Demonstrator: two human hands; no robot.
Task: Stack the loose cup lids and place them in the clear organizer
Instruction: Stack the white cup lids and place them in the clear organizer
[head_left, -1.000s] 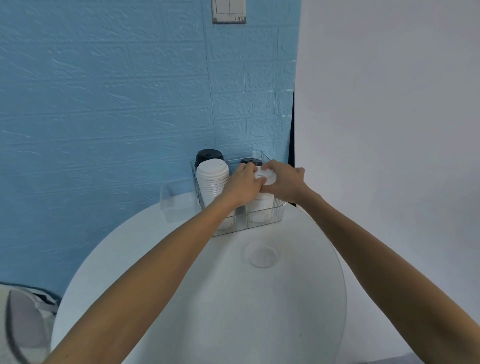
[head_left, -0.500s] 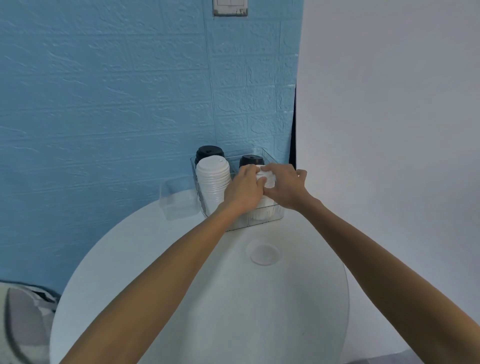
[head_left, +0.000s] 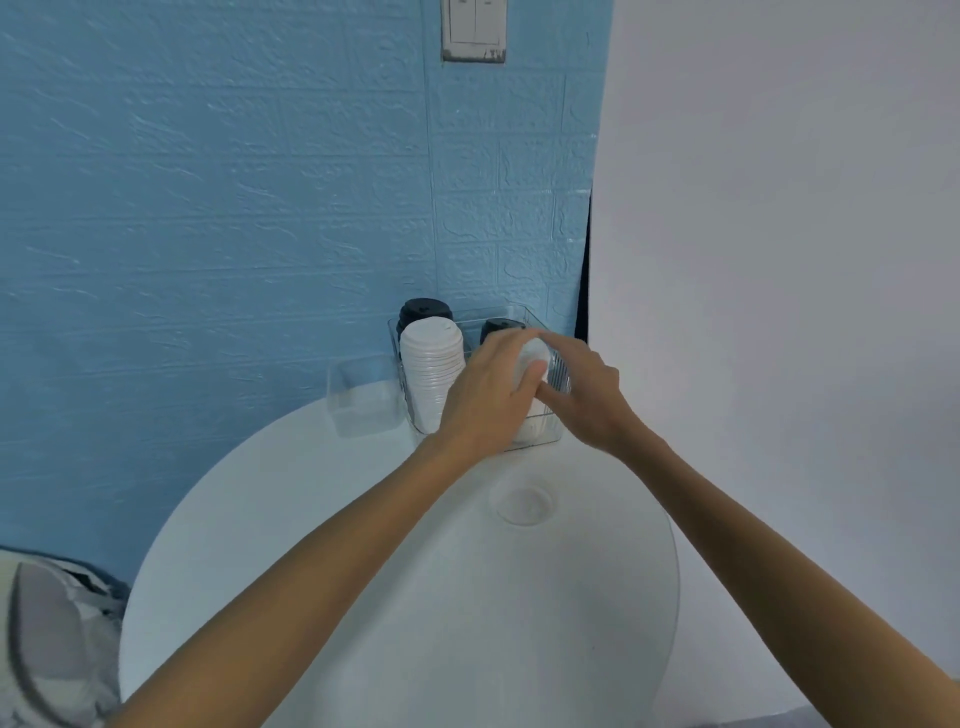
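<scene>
A clear organizer (head_left: 558, 371) stands at the back of the round white table (head_left: 395, 597), against the blue wall. Its left compartment holds a tall stack of white lids (head_left: 431, 371) with black lids (head_left: 423, 309) behind. Both hands are at the right front compartment, around a second stack of white lids (head_left: 532, 358). My left hand (head_left: 485, 395) curls round that stack's left side. My right hand (head_left: 584, 397) grips it from the right, the thumb tip against the left thumb. More black lids (head_left: 498, 327) sit behind. One loose clear lid (head_left: 524, 503) lies on the table in front of the organizer.
A small empty clear box (head_left: 363, 397) stands left of the organizer. A light switch (head_left: 474, 28) is high on the blue wall; a white wall is at the right. A grey and white bag (head_left: 47, 644) lies below the table's left edge.
Both hands have sunk lower with the white lid stack into the organizer's right front compartment. The camera view has shifted slightly.
</scene>
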